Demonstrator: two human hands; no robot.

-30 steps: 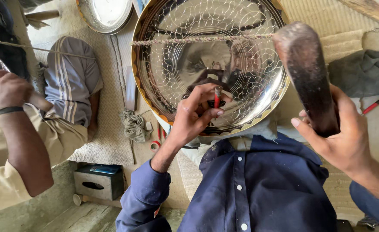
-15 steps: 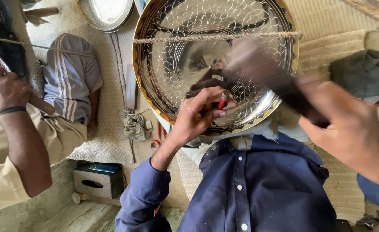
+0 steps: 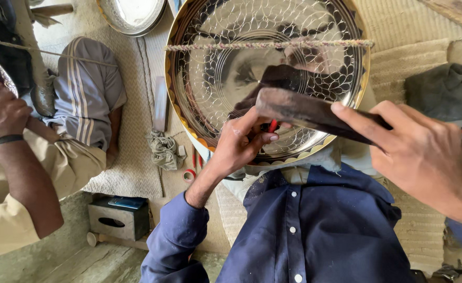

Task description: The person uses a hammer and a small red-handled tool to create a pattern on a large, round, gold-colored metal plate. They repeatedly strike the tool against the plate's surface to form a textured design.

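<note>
One large round metal tray (image 3: 210, 78), polished and mirror-bright, patterned with a scale-like engraved net and a scalloped gold rim, stands propped against the wearer's chest at frame centre. A twisted cord (image 3: 267, 45) runs across its upper face.

Left hand (image 3: 241, 144): closed, fingers pinched round a small red-handled tool (image 3: 273, 126) set against the tray's lower face; the tool's tip is hidden behind the fingers and the mallet.

Right hand (image 3: 425, 157): closed round the handle of a dark wooden mallet (image 3: 304, 110), whose head lies just over the red tool. Whether head and tool touch cannot be told.

Packages and boxes: one small grey metal box (image 3: 118, 222) with a slot handle on the floor at lower left, a flat blue packet (image 3: 127, 202) lying on its lid; markings too small to make out.

Other items: a knotted rag (image 3: 164, 149) on the woven mat (image 3: 131, 162) left of the tray; a second metal tray (image 3: 131, 13), cut off by the top edge; a dark cloth (image 3: 440, 91) at right.

Another person at left, in striped trousers (image 3: 87, 99), one hand (image 3: 0, 107) raised with a wristband; what it holds is cut off by the frame edge.
</note>
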